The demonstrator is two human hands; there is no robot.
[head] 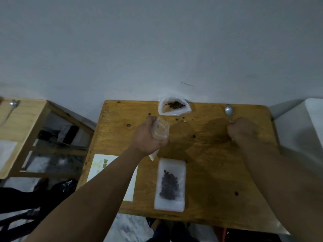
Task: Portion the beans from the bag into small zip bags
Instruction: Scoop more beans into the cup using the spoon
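While the left hand (148, 135) curls around a small, crinkled clear zip bag (161, 131) at mid-frame, the right hand (242, 129) at centre right is fisted on the handle of a shiny metal spoon (229, 110). Between them the knotty yellow-brown wooden table (218, 172) lies open; the rumpled white plastic bag of brown beans (173, 106) sits at its far edge, a flat filled zip bag (170, 184) near its near edge.

Wooden table (209, 172) is standing against a grey-white wall (157, 41). Paper sheet (99, 165) is lying at its left edge. Second wooden stand (26, 110) is sitting off left, a spoon (13, 103) lying on top.
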